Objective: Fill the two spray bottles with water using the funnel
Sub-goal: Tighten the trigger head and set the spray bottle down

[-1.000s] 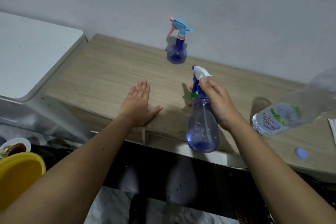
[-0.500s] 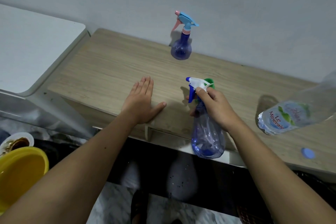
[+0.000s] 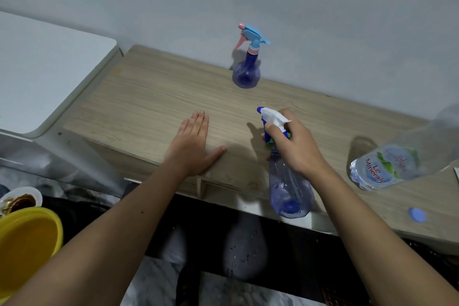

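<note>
Right hand closes around the near spray bottle at the worktop edge; left hand lies flat, empty. Set it down upright, away from the edge.

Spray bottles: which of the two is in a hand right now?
The spray bottle with the white and blue head, near the table's front edge: the right hand has a grip on its neck. The one with the light-blue and pink head stands untouched by the wall.
</note>
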`<state>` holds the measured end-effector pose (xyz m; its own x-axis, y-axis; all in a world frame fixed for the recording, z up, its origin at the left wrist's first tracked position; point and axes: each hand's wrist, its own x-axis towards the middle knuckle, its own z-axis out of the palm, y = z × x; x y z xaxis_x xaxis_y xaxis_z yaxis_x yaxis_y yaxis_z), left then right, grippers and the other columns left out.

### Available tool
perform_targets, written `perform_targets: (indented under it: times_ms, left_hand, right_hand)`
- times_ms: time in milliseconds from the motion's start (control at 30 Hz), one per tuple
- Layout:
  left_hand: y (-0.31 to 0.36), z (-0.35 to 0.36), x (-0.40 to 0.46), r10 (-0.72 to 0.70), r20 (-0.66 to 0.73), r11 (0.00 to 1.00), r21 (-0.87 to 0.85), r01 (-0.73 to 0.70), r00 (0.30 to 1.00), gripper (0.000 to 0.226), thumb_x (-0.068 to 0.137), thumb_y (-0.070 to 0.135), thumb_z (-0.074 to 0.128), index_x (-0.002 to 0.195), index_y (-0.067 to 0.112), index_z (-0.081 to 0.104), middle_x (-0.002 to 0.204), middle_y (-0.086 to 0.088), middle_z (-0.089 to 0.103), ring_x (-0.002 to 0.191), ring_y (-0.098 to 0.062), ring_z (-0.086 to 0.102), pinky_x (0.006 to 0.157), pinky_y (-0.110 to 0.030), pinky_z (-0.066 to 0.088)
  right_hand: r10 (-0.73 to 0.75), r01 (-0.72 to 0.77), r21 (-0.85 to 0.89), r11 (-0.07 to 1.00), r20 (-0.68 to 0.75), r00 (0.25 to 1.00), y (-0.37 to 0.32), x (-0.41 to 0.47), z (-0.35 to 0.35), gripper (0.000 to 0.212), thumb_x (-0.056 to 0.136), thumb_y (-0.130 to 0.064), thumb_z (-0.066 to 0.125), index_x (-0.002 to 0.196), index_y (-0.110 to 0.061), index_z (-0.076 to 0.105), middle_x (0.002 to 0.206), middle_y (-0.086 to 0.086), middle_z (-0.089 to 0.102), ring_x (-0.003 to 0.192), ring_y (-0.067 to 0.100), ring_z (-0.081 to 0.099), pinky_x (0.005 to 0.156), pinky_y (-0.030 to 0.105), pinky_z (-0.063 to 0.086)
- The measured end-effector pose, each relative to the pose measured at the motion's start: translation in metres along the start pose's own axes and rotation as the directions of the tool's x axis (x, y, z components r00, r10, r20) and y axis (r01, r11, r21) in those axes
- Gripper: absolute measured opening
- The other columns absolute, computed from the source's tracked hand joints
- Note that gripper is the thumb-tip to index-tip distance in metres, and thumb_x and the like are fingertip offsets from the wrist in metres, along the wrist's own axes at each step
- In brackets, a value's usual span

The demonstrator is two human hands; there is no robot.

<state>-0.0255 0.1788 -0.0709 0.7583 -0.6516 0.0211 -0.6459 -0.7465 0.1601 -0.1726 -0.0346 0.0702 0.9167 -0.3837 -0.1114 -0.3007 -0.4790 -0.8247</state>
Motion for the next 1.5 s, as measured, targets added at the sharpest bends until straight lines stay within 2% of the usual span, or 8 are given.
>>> perform_targets:
  times_ms: [200,400,633,767,967,1167,1367,1500]
  left_hand:
    - [-0.002,0.003,0.0,0.018,-0.036,1.0,0.006,-0.017,0.999,0.112,0.095,0.082,0.023,0.165,-0.005,0.021,0.175,-0.023,0.02,0.164,-0.033,0.015,0.134,-0.045,0.009]
    - [-0.003,0.002,0.001,0.023,-0.038,1.0,0.015,-0.022,0.999,0.112,0.095,0.082,0.022,0.165,-0.005,0.022,0.174,-0.023,0.02,0.164,-0.033,0.016,0.134,-0.045,0.009]
    - [-0.002,0.003,0.001,0.026,-0.049,1.0,0.01,-0.025,0.998,0.112,0.094,0.081,0.023,0.164,-0.006,0.025,0.174,-0.024,0.022,0.164,-0.034,0.018,0.134,-0.046,0.011]
    - [-0.003,0.003,0.001,0.024,-0.042,1.0,0.014,-0.023,0.999,0.112,0.094,0.082,0.022,0.165,-0.006,0.023,0.174,-0.024,0.021,0.164,-0.034,0.017,0.134,-0.046,0.011]
    - [-0.002,0.004,0.0,0.013,-0.035,1.0,0.011,-0.013,0.999,0.113,0.094,0.083,0.021,0.166,-0.005,0.021,0.175,-0.023,0.019,0.165,-0.033,0.015,0.134,-0.046,0.009]
    - [-0.002,0.003,0.001,0.013,-0.05,1.0,0.001,-0.013,0.999,0.112,0.095,0.082,0.024,0.165,-0.005,0.023,0.174,-0.023,0.021,0.164,-0.034,0.017,0.134,-0.046,0.011]
    - [-0.002,0.006,0.002,0.01,-0.051,1.0,-0.004,-0.01,0.999,0.112,0.095,0.083,0.027,0.165,-0.004,0.025,0.174,-0.023,0.022,0.164,-0.033,0.018,0.134,-0.047,0.012]
    - [-0.003,0.005,0.002,0.008,-0.053,1.0,0.004,-0.008,0.999,0.112,0.095,0.083,0.028,0.165,-0.004,0.025,0.174,-0.023,0.023,0.164,-0.033,0.018,0.134,-0.047,0.013]
  right_hand:
    - [0.016,-0.017,-0.018,1.0,-0.006,1.0,-0.006,0.005,0.002,0.013,0.097,-0.031,0.059,0.088,-0.023,0.065,0.08,-0.011,0.069,0.067,0.028,0.072,0.066,0.054,0.064]
    - [0.028,-0.025,-0.098,0.995,0.027,0.999,-0.007,0.005,0.005,0.033,0.099,-0.02,0.054,0.069,-0.026,0.065,0.067,-0.007,0.068,0.055,0.027,0.074,0.059,0.035,0.055]
    - [0.037,-0.035,-0.144,0.989,0.009,0.999,-0.003,0.008,0.008,0.038,0.095,-0.023,0.051,0.066,-0.038,0.069,0.059,-0.006,0.062,0.064,0.032,0.072,0.072,0.051,0.064]
    - [0.039,-0.044,-0.152,0.987,-0.036,0.999,-0.004,0.009,0.007,0.04,0.096,-0.02,0.052,0.057,-0.025,0.061,0.053,-0.001,0.063,0.058,0.026,0.073,0.072,0.052,0.062]
    - [-0.087,0.084,-0.173,0.981,-0.012,0.996,-0.009,0.006,0.007,0.059,0.101,-0.02,0.048,0.064,-0.065,0.057,0.081,-0.016,0.063,0.071,0.022,0.071,0.071,0.03,0.053]
    - [-0.076,0.067,-0.122,0.99,-0.066,0.995,-0.004,0.005,0.005,0.037,0.1,-0.025,0.051,0.078,-0.054,0.059,0.068,-0.017,0.065,0.06,0.024,0.072,0.071,0.037,0.058]
    - [-0.09,0.081,-0.202,0.976,-0.041,0.995,-0.001,0.006,0.006,0.052,0.102,-0.022,0.049,0.062,-0.055,0.058,0.074,-0.013,0.066,0.069,0.011,0.067,0.069,0.027,0.044]
    - [-0.074,0.065,-0.142,0.988,-0.06,0.995,0.002,0.01,0.006,0.027,0.1,-0.027,0.048,0.094,-0.048,0.065,0.074,-0.002,0.068,0.063,0.022,0.069,0.067,0.033,0.052]
